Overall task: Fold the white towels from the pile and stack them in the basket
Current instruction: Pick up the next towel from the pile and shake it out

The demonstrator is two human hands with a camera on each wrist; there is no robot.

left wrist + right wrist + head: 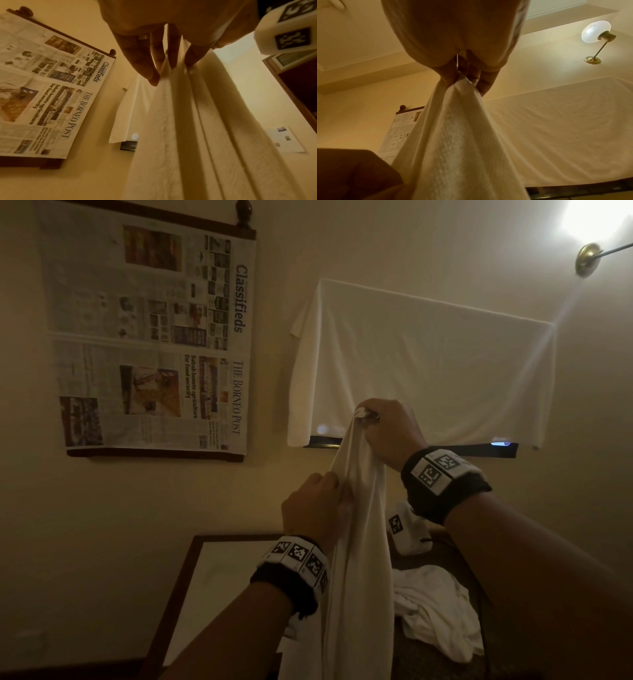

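Observation:
A white towel (356, 542) hangs lengthwise in front of me, gathered in long folds. My right hand (387, 429) pinches its top corner, held highest; in the right wrist view the fingertips (450, 79) bunch the towel (462, 135) at its peak. My left hand (315, 508) is lower and to the left and grips the towel's left edge; in the left wrist view its fingers (152, 65) and thumb pinch the folds of the towel (188, 135). A rumpled pile of white towels (438, 611) lies at the lower right on a dark surface. No basket is visible.
A newspaper (150, 337) hangs on the wall at the left. A white cloth (428, 364) drapes over a dark wall-mounted frame behind my hands. A lit wall lamp (589, 258) is at the top right. A framed white panel (219, 583) lies at the lower left.

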